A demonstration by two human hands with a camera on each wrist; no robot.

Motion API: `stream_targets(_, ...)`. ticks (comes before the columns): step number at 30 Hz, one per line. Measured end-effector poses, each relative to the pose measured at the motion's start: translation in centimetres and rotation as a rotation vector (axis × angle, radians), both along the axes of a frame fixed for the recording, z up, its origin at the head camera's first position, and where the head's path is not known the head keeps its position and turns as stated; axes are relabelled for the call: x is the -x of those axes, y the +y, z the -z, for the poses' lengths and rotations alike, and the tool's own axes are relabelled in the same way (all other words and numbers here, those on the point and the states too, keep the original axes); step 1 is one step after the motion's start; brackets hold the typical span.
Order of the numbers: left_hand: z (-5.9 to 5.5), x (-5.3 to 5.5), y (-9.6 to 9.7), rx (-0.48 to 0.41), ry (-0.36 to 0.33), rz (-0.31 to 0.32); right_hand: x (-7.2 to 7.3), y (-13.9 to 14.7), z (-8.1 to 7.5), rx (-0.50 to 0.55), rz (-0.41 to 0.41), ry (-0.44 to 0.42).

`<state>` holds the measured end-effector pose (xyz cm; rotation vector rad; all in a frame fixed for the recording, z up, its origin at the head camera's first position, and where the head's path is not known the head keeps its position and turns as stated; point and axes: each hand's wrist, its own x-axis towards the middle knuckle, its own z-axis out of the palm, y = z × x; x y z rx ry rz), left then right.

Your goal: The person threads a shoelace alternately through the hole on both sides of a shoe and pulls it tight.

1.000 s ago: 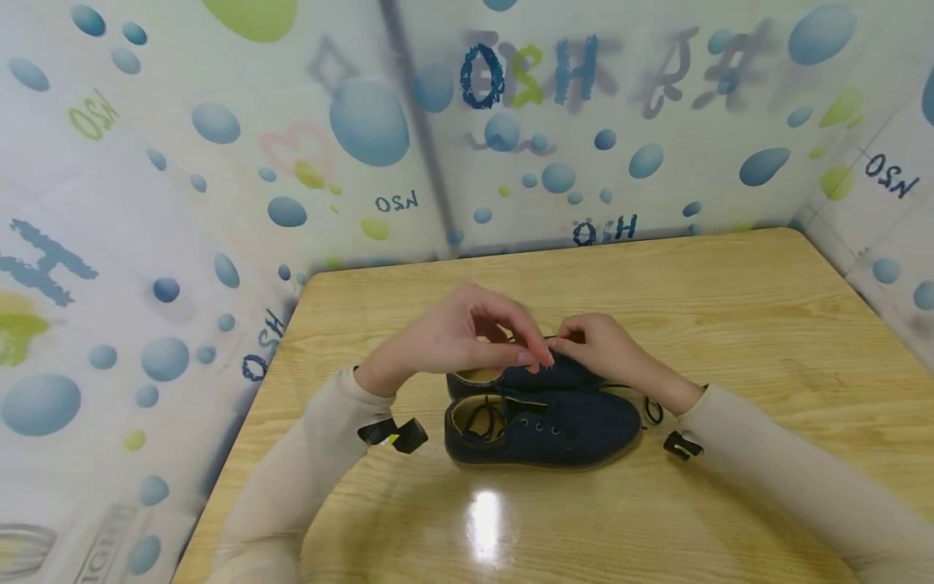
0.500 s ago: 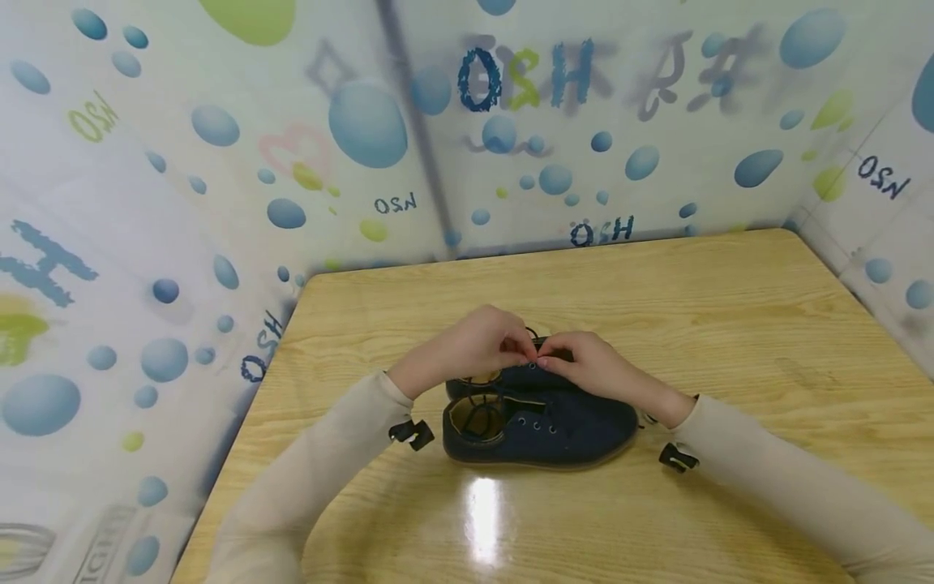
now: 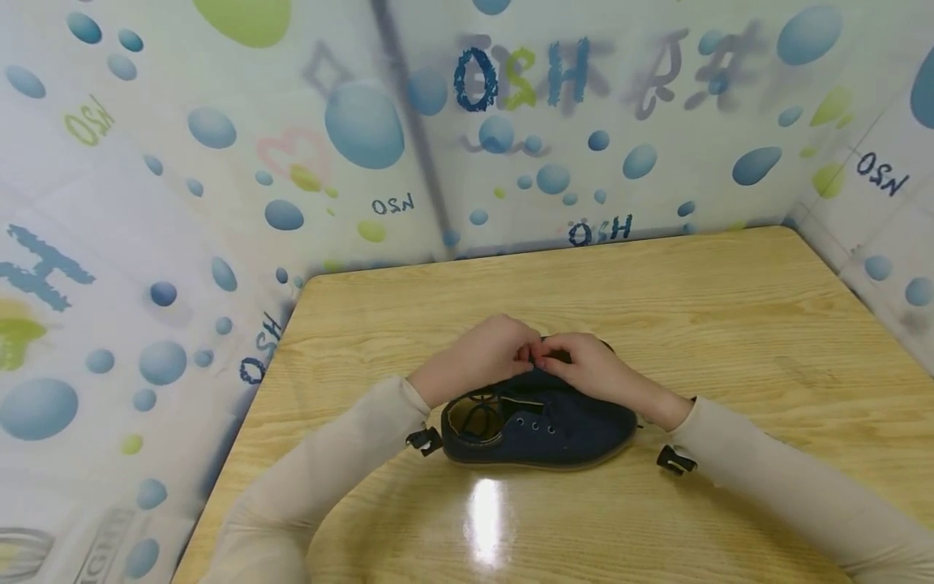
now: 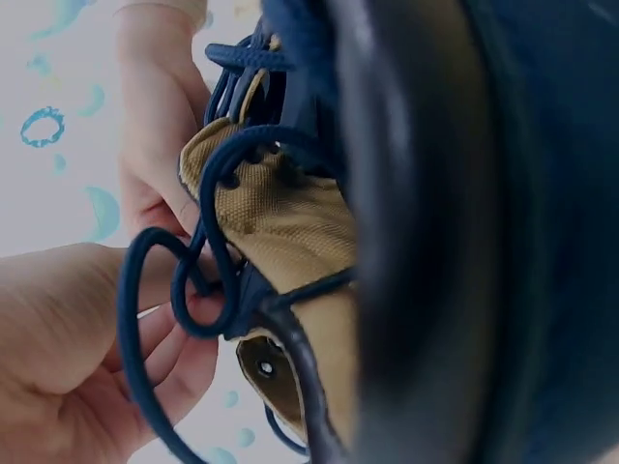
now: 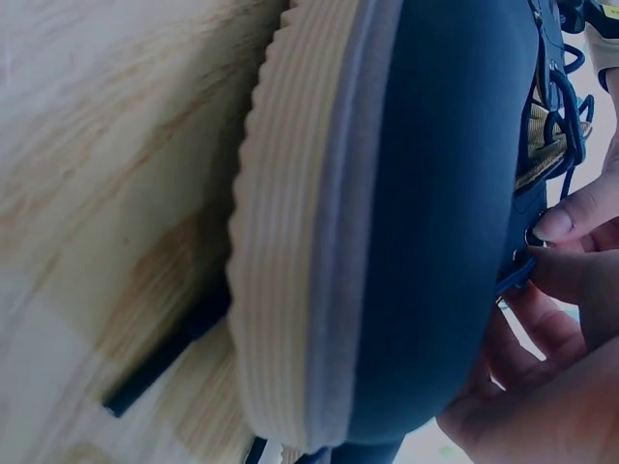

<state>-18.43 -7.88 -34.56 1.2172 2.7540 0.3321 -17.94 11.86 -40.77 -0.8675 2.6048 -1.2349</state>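
Observation:
Two navy lace-up shoes lie side by side, toes to the right. The far shoe [image 3: 538, 381] is mostly covered by my hands; the near shoe [image 3: 584, 426] shows its side eyelets and lace inside the heel. My left hand [image 3: 485, 353] pinches a dark blue shoelace [image 4: 132, 319] at the far shoe's opening, and a loop hangs across its fingers in the left wrist view. My right hand [image 3: 594, 369] meets it fingertip to fingertip, pinching the eyelet flap [image 5: 525, 217]. The exact grip of the right fingertips is partly hidden. A tan lining [image 4: 300, 217] shows inside.
The wooden table [image 3: 715, 308] runs to a wall sheet [image 3: 328, 243] with blue drops at the back and left. In the right wrist view a dark lace end [image 5: 160, 358] lies on the table by the ribbed sole [image 5: 280, 251]. Camera straps circle both wrists.
My left hand has come down and right from above the far shoe to meet the right hand. The right hand has shifted slightly left and down. The near shoe stays in place.

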Motion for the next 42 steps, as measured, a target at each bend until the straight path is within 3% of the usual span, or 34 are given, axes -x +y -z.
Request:
stream_targets(5, -0.15, -0.5, 0.36, -0.008, 0.023, -0.021, -0.02, -0.01, 0.04, 0.004, 0.005, 0.012)
stream_targets(14, -0.17, -0.68, 0.71, -0.043, 0.045, 0.029, 0.02, 0.04, 0.07, -0.006, 0.017, 0.022)
stream_targets(22, -0.2, -0.23, 0.24, -0.157, -0.035, -0.034, 0.14, 0.01, 0.27, 0.013, -0.008, 0.018)
stream_targets(30, -0.35, -0.19, 0.16, -0.197, -0.093, -0.04, 0.08, 0.08, 0.18, 0.014, -0.002, 0.015)
stream_targets(38, -0.2, -0.31, 0.36, -0.149, -0.084, -0.104, 0.13, -0.02, 0.23, 0.009, 0.012, -0.007)
stream_targets(42, 0.02, -0.28, 0.52, -0.132, -0.056, -0.09, 0.04, -0.02, 0.08, 0.004, 0.02, -0.006)
